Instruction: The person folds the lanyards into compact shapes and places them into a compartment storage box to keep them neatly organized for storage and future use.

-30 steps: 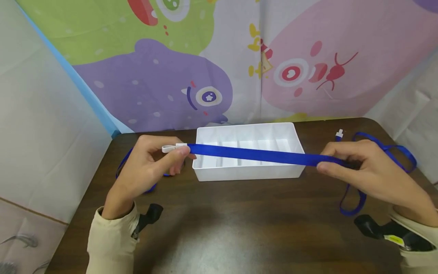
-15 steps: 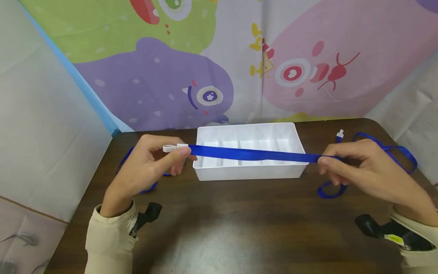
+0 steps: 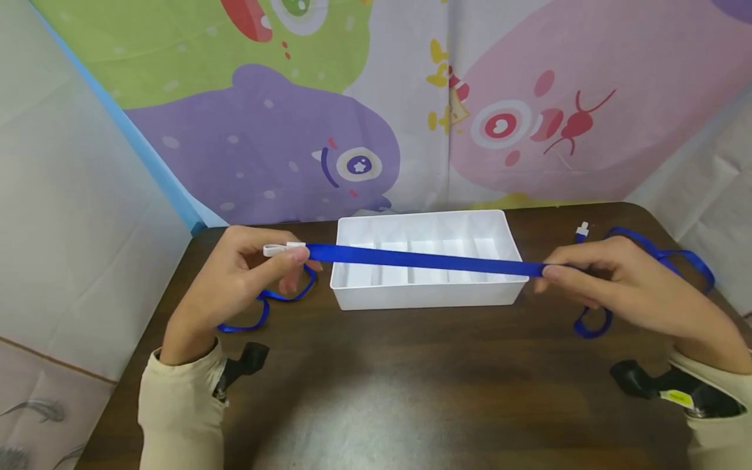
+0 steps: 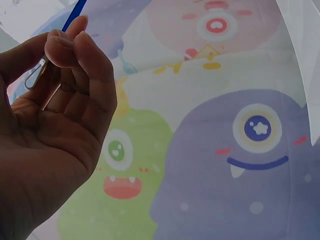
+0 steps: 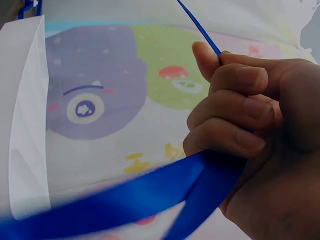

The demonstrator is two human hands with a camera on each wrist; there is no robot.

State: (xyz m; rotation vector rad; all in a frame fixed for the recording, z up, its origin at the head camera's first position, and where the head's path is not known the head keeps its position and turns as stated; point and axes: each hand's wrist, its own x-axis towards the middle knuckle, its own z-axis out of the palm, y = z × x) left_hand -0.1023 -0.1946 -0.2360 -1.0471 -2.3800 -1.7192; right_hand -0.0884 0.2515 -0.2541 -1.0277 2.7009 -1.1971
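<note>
A blue lanyard (image 3: 423, 260) is stretched between both hands, in front of and above a white divided box. At its white clip end (image 3: 284, 249), my left hand (image 3: 241, 277) pinches it between thumb and fingertips; the clip's loop sticks out to the left. My right hand (image 3: 617, 284) pinches the strap's other part, and in the right wrist view the rest of the blue strap (image 5: 125, 195) hangs out below the curled fingers (image 5: 227, 135). The left wrist view shows the white loop (image 4: 35, 77) inside the left hand's grip.
The white box (image 3: 429, 297) with several compartments stands at the back middle of the brown table (image 3: 399, 391). Another blue lanyard (image 3: 264, 313) lies by the left hand. A further blue strap (image 3: 693, 261) lies at the right, near a white connector (image 3: 582, 230). A cartoon cloth (image 3: 264, 150) hangs behind.
My left hand has shifted slightly left with the clip end, uncovering more of the lanyard on the table there. The strap is straighter, and the loop below my right hand has swung about.
</note>
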